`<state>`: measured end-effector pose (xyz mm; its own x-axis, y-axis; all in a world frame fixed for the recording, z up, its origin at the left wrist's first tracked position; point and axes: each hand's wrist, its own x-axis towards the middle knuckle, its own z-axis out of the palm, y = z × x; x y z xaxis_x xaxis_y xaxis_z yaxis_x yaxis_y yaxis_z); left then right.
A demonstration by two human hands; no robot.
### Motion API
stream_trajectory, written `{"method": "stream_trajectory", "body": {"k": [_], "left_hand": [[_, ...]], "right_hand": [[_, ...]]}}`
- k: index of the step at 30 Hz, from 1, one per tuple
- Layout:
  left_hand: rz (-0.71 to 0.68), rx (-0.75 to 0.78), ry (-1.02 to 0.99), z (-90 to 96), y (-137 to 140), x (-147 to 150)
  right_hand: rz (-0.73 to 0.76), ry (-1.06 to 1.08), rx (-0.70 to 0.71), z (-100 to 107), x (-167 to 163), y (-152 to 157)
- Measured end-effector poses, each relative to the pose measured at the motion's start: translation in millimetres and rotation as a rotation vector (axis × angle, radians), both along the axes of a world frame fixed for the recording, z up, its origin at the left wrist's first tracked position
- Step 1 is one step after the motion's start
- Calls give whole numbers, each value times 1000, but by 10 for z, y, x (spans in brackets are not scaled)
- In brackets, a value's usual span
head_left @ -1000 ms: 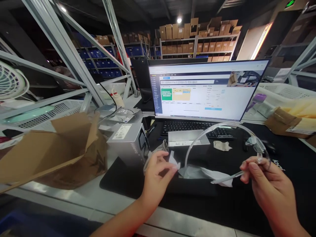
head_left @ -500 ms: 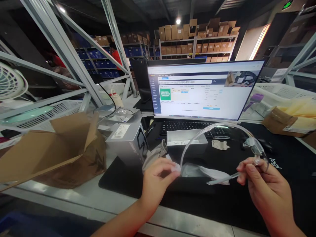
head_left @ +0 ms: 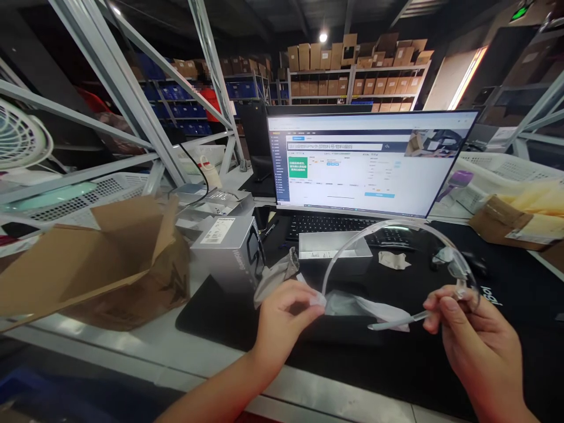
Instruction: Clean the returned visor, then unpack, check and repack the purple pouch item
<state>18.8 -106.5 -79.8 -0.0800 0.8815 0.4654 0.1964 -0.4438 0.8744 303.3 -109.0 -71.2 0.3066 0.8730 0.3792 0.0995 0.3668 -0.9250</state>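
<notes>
A clear, bendy plastic tube (head_left: pixel 333 261) arches over the black mat between my two hands. My left hand (head_left: pixel 279 323) pinches its left end, where a small whitish translucent piece (head_left: pixel 318 298) shows at the fingertips. At the other side, my right hand (head_left: pixel 478 341) is closed on the tube below a clear plastic fitting (head_left: pixel 458 269). A straight free end (head_left: pixel 388 324) of tubing sticks out leftward from the right fingers. Behind it, a thin translucent plastic bag (head_left: pixel 346 304) lies on the mat, near a crumpled greyish wrapper (head_left: pixel 277 275).
An open cardboard box (head_left: pixel 127 294) stands at left, beside a grey product box (head_left: pixel 227 252). A shallow white box (head_left: pixel 335 244) lies before the keyboard (head_left: pixel 317 225) and monitor (head_left: pixel 374 170). A paper scrap (head_left: pixel 394 260) and black mouse (head_left: pixel 478 261) are at right. A person (head_left: pixel 211 100) stands far back.
The view has shifted slightly. Both hands keep their hold on the tube, and its arch looks nearly the same.
</notes>
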Motion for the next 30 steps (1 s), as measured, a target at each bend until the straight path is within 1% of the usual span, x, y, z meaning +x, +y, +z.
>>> {"method": "stream_trajectory", "body": {"k": [5, 12, 17, 20, 30], "left_hand": [[-1, 9, -1, -17, 2, -7], [-6, 0, -2, 0, 4, -7], [-16, -38, -9, -32, 10, -22], [-15, -34, -14, -39, 18, -20], [-17, 2, 23, 28, -7, -45]], "right_hand": [[-21, 7, 20, -13, 3, -13], [29, 14, -5, -24, 4, -28], [17, 33, 30, -51, 33, -24], [21, 46, 46, -60, 40, -29], [51, -34, 36, -64, 52, -33]]}}
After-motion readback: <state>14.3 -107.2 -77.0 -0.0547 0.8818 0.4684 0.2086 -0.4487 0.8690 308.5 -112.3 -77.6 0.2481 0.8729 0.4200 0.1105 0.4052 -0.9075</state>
